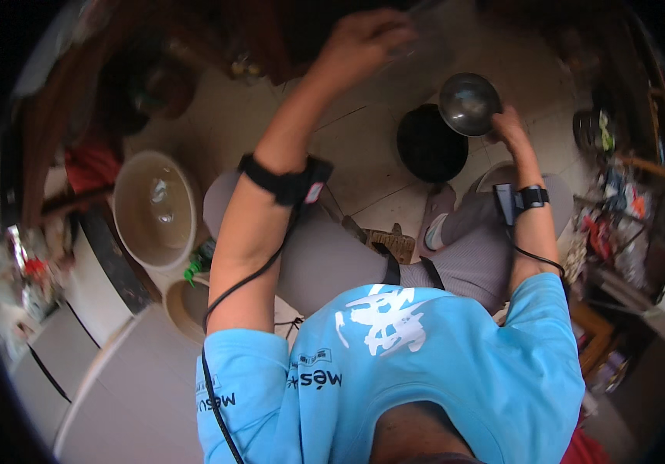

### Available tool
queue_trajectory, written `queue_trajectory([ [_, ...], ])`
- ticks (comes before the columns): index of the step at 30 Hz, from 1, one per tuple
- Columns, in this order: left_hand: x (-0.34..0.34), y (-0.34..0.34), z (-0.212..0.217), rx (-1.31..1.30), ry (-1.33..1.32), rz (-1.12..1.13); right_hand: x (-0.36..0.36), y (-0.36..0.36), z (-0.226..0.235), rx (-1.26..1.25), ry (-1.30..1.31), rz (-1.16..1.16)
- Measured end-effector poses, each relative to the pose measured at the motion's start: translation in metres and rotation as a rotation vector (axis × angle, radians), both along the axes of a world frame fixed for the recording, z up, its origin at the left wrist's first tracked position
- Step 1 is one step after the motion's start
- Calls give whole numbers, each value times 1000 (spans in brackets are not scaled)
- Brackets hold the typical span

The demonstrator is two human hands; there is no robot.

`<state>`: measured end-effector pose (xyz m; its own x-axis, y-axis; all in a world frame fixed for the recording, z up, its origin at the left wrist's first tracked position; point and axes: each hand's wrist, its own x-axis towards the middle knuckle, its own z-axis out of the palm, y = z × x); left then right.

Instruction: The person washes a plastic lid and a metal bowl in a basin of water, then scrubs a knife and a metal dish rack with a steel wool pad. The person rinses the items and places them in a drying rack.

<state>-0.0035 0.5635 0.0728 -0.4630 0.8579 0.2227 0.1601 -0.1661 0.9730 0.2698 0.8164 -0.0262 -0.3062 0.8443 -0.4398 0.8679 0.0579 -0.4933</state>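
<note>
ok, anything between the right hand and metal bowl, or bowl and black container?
Nothing visible: the right hand holds the metal bowl at its edge, and the bowl overlaps the black container in view; height unclear.

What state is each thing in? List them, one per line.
Metal bowl: held at its edge by the right hand.
Left hand: raised, blurred, grip unclear.
Black round container: too dark to see inside.
Large pale basin: open-topped, glints inside.
Smaller basin: open-topped, partly hidden.
Left forearm strap: fastened.
Right wrist strap: fastened.

A pale basin (133, 189) at left — beside it, seemingly, a green-topped bottle (194, 270).
</note>
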Motion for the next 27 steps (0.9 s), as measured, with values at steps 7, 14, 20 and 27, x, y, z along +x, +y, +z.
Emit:
queue_trajectory([
  [7, 30, 0, -7, -117, -271, 44, 51, -53, -71, -187, 201, -391],
  [14, 45, 23, 3, -197, -211, -7, 66, -89, -108, -395, 436, -662],
  [20, 63, 37, 17, -278, -62, -48, 63, -95, -108, -394, 603, -792],
  [27, 75, 49, 24, -296, -75, -30, 64, -103, -117, -123, 403, -741],
])
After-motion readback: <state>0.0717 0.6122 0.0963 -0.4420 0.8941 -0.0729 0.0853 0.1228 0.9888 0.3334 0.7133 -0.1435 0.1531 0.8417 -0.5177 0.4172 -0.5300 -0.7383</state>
